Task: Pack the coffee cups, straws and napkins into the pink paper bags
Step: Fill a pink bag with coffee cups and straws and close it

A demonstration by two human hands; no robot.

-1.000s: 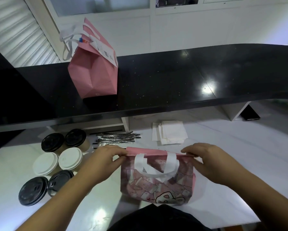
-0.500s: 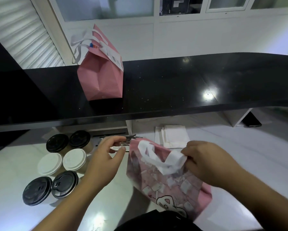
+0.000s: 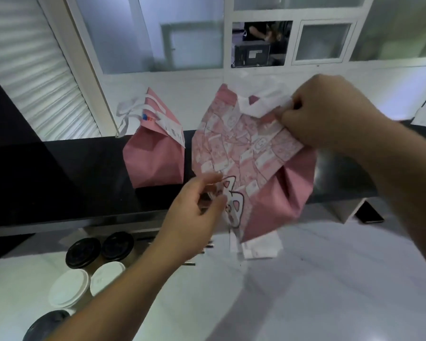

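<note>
While it hangs in the air above the white worktop point(image 3: 330, 279), the patterned pink bag point(image 3: 244, 153) is tilted, its plain pink side gusset folded and turned to the right.
Right hand point(image 3: 330, 114): closed in a pinching grip on the bag's top edge by the white handle point(image 3: 263, 104), holding it up.
Left hand point(image 3: 197, 212): fingers curled loosely at the bag's lower printed corner; blur hides whether the grip has actually closed on the paper.
Second pink bag point(image 3: 155, 156): upright on the black raised counter point(image 3: 59, 180), top folded over, white handles and a paper slip at its mouth, just left of the held bag.
Coffee cups point(image 3: 93, 267): clustered at the lower left of the worktop, two black lids behind, two white lids in front, another black lid at the bottom edge under the left forearm.
Straws point(image 3: 207, 246): mostly hidden behind the left wrist, only dark ends showing.
Napkins point(image 3: 261, 247): white stack directly beneath the held bag, partly covered by it.
In the way: the held bag screens part of the counter and the napkins.
Open room: the worktop's right half lies bare; a dark phone point(image 3: 370, 214) sits far right under the counter edge.
</note>
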